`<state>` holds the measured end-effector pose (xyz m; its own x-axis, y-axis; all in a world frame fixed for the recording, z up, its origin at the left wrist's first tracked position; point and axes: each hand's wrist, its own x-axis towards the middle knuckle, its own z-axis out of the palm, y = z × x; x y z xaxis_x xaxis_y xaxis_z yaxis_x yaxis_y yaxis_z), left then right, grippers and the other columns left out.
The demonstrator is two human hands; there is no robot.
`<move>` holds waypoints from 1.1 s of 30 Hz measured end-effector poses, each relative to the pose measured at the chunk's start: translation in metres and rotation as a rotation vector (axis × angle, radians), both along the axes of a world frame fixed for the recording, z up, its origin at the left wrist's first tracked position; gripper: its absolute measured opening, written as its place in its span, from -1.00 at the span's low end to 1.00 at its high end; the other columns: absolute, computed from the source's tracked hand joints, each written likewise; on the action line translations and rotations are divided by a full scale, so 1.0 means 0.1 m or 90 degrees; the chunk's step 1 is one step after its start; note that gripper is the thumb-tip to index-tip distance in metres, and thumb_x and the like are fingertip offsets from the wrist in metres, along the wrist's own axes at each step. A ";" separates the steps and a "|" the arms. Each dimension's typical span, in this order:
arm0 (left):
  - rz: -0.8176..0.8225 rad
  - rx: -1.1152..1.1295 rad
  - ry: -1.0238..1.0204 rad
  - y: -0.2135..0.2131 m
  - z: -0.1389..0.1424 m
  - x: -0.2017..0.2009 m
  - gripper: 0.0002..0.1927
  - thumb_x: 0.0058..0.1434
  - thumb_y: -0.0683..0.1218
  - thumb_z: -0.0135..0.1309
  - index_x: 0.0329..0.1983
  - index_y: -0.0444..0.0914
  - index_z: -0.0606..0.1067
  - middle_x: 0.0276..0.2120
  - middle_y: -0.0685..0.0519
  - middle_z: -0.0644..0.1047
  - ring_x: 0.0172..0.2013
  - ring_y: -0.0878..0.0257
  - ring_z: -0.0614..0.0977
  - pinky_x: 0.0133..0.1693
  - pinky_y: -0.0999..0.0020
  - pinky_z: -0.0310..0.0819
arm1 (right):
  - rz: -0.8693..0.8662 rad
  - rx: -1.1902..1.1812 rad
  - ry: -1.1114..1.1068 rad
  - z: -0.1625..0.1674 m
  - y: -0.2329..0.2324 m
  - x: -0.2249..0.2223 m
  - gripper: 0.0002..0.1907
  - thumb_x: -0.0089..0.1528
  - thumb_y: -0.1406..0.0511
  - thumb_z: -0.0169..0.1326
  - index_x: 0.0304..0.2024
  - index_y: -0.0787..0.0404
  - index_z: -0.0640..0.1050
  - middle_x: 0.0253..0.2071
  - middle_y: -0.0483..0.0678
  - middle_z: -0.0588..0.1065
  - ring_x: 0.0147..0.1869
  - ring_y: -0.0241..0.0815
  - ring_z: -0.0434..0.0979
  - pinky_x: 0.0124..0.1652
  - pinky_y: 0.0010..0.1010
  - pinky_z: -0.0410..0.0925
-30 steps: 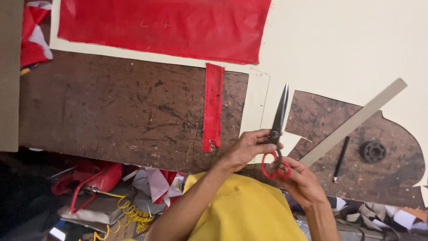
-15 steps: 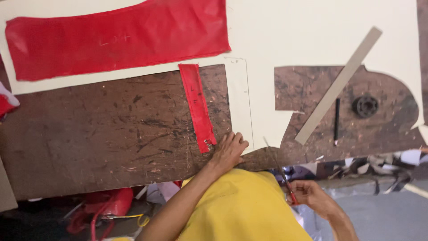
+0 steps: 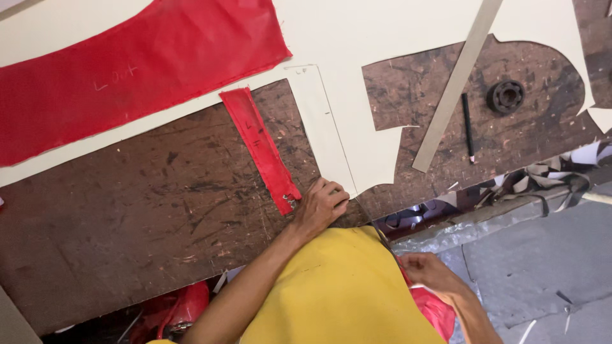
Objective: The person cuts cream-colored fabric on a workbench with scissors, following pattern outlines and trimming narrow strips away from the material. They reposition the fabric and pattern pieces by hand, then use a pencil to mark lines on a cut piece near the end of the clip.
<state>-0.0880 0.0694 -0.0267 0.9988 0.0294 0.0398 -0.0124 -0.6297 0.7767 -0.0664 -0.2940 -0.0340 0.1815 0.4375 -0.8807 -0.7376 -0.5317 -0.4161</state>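
1. Your left hand (image 3: 322, 205) lies flat at the near edge of the surface (image 3: 146, 210), fingers spread and pressing on the lower corner of the cream pattern sheet (image 3: 382, 38); its grip is open and clamps nothing. The press looks meant to pin the sheet so it cannot slide.

2. Your right hand (image 3: 428, 271) sits off the surface, low beside your yellow shirt (image 3: 338, 293). Its grip seems closed around the red handle of the scissors (image 3: 408, 277), whose thin dark blades (image 3: 376, 226) run up toward your left hand. The fingers are partly hidden, so I cannot tell how firmly they close.

3. The blade tips lie just beside your left fingers, at the sheet's edge near a pencilled line, which fits holding the sheet taut there.

4. Just left of your left grip the narrow red strip (image 3: 260, 148) lies aslant, its lower end almost touching your knuckles.

5. Well beyond your left grip the large red fabric piece (image 3: 134, 70) rests on the sheet.

6. Far to the right of that grip lie a long grey ruler (image 3: 454, 86), a black pencil (image 3: 468, 126) and a black round part (image 3: 507, 95), all apart from both hands.
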 end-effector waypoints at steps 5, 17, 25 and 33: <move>0.002 -0.022 -0.006 0.02 0.09 -0.03 -0.86 0.13 -0.15 0.25 -0.24 -0.25 0.65 -0.17 0.08 0.61 -0.09 0.11 0.54 0.03 0.18 0.48 | -0.043 -0.066 0.020 -0.15 0.26 -0.04 -0.77 0.14 0.37 0.24 -0.14 0.29 0.68 -0.39 -0.06 0.63 -0.40 -0.28 0.52 -0.30 -0.41 0.44; -0.018 -0.038 -0.009 0.05 0.08 -0.03 -0.85 0.12 -0.14 0.26 -0.24 -0.26 0.66 -0.15 0.08 0.61 -0.08 0.12 0.54 0.04 0.20 0.47 | -0.150 -0.002 -0.005 -0.14 0.62 -0.02 -0.72 0.15 0.35 0.27 -0.09 0.34 0.64 -0.31 -0.07 0.60 -0.29 -0.32 0.56 -0.22 -0.47 0.48; -0.020 -0.029 -0.011 0.04 0.10 -0.03 -0.84 0.12 -0.15 0.26 -0.22 -0.25 0.65 -0.14 0.09 0.60 -0.07 0.13 0.54 0.05 0.20 0.47 | -0.150 -0.004 -0.023 -0.09 0.66 -0.06 -0.68 0.14 0.32 0.30 -0.08 0.33 0.64 -0.32 -0.10 0.59 -0.31 -0.33 0.52 -0.23 -0.48 0.44; -0.028 -0.024 -0.001 0.05 0.12 -0.03 -0.82 0.11 -0.15 0.26 -0.20 -0.24 0.65 -0.13 0.11 0.59 -0.06 0.12 0.53 0.06 0.18 0.46 | -0.174 0.005 -0.004 -0.12 0.63 -0.10 -0.67 0.14 0.31 0.30 -0.07 0.32 0.64 -0.33 -0.13 0.56 -0.32 -0.36 0.48 -0.24 -0.51 0.42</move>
<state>-0.0909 0.0739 -0.0150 0.9991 -0.0129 0.0411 -0.0406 -0.5992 0.7995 -0.0760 -0.2309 -0.0455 0.2992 0.3790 -0.8757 -0.8504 -0.3104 -0.4249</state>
